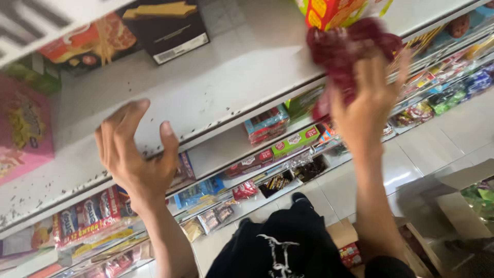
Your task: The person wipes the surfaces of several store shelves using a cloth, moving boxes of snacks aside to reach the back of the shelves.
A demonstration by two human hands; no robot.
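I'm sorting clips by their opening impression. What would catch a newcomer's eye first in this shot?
First the dark red cloth, bunched under the right hand at the upper right, pressed onto the white shelf beside an orange and yellow box. Next the left hand, fingers spread over the shelf's front edge. Dark specks dot the shelf, and bright snack packets fill the rows below.

Cloth (345, 49) on shelf (221, 82), right of boxes (170, 28).

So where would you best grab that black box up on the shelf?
Take the black box by its two side walls near the front, coming from the shelf's open edge. Its light-labelled front faces out and bare shelf lies to its right, though a red carton crowds its left side.
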